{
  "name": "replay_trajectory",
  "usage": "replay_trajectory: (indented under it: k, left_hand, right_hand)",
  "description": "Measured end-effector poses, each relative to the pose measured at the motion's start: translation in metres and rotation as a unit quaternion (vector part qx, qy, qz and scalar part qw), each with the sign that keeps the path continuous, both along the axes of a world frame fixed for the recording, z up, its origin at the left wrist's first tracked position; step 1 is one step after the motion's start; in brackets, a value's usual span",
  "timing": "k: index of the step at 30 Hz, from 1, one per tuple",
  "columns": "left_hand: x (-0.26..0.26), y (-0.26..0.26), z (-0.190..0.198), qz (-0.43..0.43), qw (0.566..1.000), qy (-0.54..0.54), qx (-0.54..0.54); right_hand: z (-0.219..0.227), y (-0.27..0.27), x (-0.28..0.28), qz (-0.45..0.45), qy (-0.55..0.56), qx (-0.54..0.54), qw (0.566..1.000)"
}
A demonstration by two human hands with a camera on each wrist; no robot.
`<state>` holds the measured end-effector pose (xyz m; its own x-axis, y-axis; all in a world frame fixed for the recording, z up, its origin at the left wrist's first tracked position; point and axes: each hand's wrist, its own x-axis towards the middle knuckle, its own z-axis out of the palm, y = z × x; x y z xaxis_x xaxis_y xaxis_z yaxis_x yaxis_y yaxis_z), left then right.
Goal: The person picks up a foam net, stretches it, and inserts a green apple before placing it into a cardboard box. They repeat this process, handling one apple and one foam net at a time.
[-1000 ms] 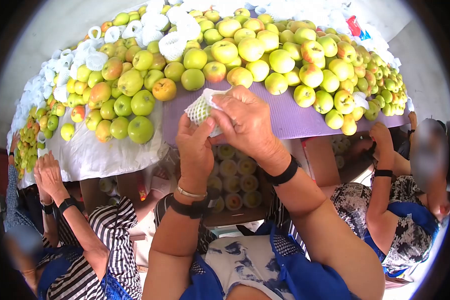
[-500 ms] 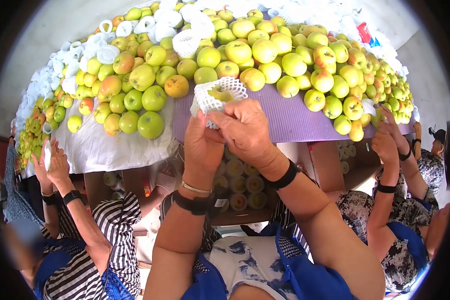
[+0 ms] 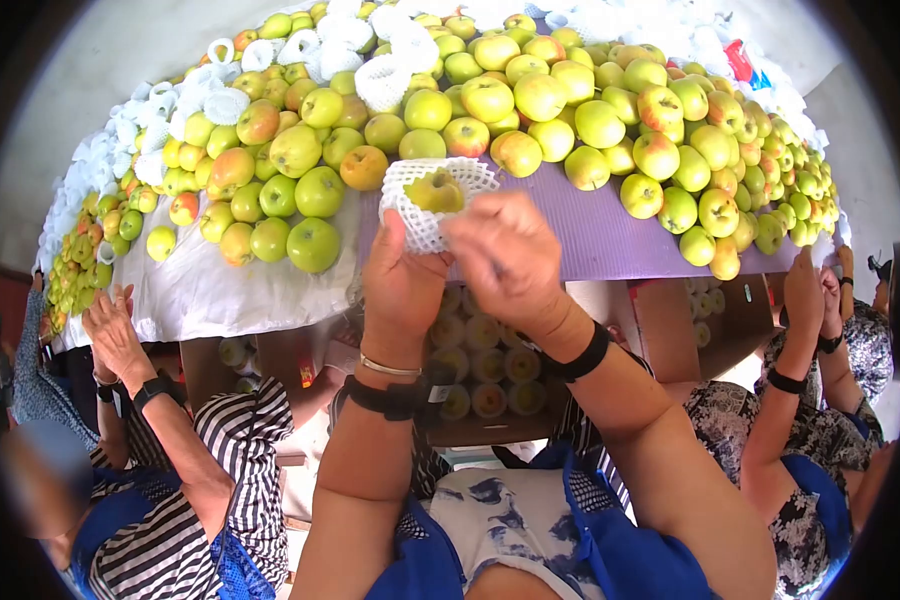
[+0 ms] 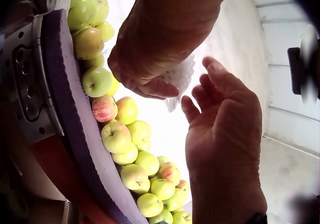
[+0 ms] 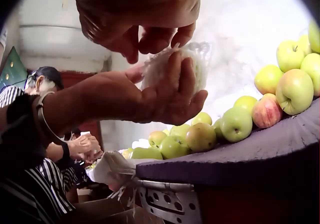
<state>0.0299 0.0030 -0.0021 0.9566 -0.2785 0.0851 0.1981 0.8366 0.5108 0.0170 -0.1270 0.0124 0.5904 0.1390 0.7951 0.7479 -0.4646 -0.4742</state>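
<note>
A yellow-green apple [image 3: 436, 192] sits inside a white foam net [image 3: 411, 222], its top showing through the wide opening. My left hand [image 3: 405, 290] holds the netted apple from below, with fingers cupped round the net in the right wrist view. Just right of the net is my right hand [image 3: 513, 258], blurred in the head view. The left wrist view shows that right hand [image 4: 227, 111] with loosely bent fingers, a small gap from the net [image 4: 181, 76]. From the right wrist camera, its fingertips overlap the net's upper rim.
Piled apples [image 3: 540, 98] cover the back of the table, whose purple padded edge [image 3: 610, 240] faces me. White foam nets [image 3: 382, 82] lie among and behind them. Below are boxes of netted fruit [image 3: 488, 367]. People work on both sides, one in striped clothing [image 3: 240, 440].
The net turned upright with its opening widened, and the apple's top came into view. My right hand left the net's near edge and moved right. My view shifted slightly.
</note>
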Motion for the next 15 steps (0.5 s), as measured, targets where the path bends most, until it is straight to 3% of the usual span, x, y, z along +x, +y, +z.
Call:
replay_trajectory:
  k: [2, 9, 12, 15]
  left_hand:
    - [-0.002, 0.000, 0.001, -0.018, 1.000, -0.012, 0.013]
    - [-0.007, -0.002, -0.002, -0.041, 0.992, 0.007, 0.118]
    - [-0.006, 0.001, -0.004, -0.068, 0.988, -0.020, 0.139]
    - [-0.008, 0.002, 0.000, -0.079, 0.980, -0.013, 0.184]
  right_hand:
    - [0.015, -0.008, 0.003, -0.077, 0.015, 0.035, 0.996]
    - [0.016, -0.022, 0.014, 0.008, 0.142, 0.073, 0.987]
    - [0.019, -0.026, 0.015, 0.014, 0.157, 0.081, 0.984]
    - [0.014, -0.029, 0.018, -0.011, 0.119, 0.020, 0.993]
